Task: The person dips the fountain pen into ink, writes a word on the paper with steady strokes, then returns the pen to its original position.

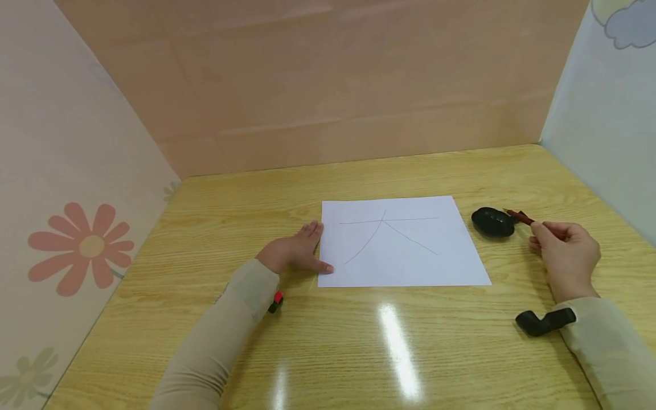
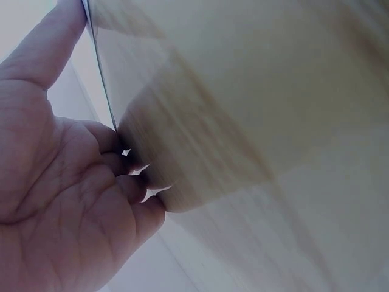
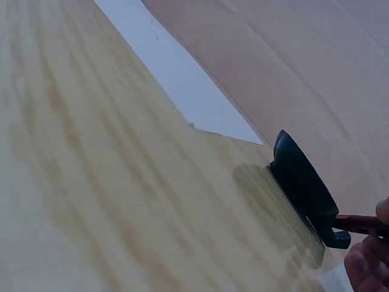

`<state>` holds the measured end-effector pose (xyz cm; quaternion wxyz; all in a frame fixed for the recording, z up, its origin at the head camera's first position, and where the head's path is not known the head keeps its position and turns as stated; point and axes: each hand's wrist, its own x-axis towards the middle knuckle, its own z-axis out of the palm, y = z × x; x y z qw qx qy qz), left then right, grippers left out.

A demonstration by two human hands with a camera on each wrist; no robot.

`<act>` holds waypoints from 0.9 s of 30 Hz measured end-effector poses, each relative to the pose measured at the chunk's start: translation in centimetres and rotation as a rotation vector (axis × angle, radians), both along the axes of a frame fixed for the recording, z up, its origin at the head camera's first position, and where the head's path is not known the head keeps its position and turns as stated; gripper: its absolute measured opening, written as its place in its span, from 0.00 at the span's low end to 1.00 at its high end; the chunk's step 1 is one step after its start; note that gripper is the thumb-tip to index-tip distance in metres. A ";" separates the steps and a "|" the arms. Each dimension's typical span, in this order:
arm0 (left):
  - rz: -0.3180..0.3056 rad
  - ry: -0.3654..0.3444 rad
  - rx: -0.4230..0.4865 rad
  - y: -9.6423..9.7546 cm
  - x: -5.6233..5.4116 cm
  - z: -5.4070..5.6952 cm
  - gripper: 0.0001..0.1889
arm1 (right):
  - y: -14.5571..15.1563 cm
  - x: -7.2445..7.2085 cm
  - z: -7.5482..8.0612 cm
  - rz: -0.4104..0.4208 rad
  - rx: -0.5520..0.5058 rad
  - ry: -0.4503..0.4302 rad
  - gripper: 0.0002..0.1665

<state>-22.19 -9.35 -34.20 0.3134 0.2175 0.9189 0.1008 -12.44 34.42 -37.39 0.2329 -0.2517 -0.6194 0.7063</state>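
Note:
My right hand (image 1: 569, 250) pinches a slim red-brown writing brush (image 1: 521, 217) between thumb and fingers. Its fine tip points left, at the far right rim of a black inkstone (image 1: 493, 222). In the right wrist view the brush (image 3: 361, 222) overlaps the end of the inkstone (image 3: 301, 179), and only part of the hand shows. A white sheet of paper (image 1: 400, 265) bears thin dark strokes: a near-level line crossed by two legs spreading downward. On its left edge rests my left hand (image 1: 299, 250), thumb spread from the fingers; the left wrist view shows the palm (image 2: 67, 188).
Everything lies on a wood-grain table (image 1: 230, 210). A tan panel (image 1: 328, 85) closes the back, with pale walls at both sides, the left one (image 1: 61, 142) carrying flower prints. Black devices sit at both wrists, the right one (image 1: 545, 322) over the table.

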 end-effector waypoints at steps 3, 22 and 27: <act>0.000 0.001 -0.001 0.0 0.0 0.0 0.57 | 0.2 0.3 0.2 0.037 0.203 -0.166 0.06; -0.015 0.002 -0.004 0.0 0.0 0.1 0.57 | 0.1 0.3 0.4 0.209 0.860 -0.515 0.28; -0.017 -0.004 -0.002 0.1 0.0 0.2 0.57 | 0.4 0.3 0.4 0.212 0.872 -0.519 0.30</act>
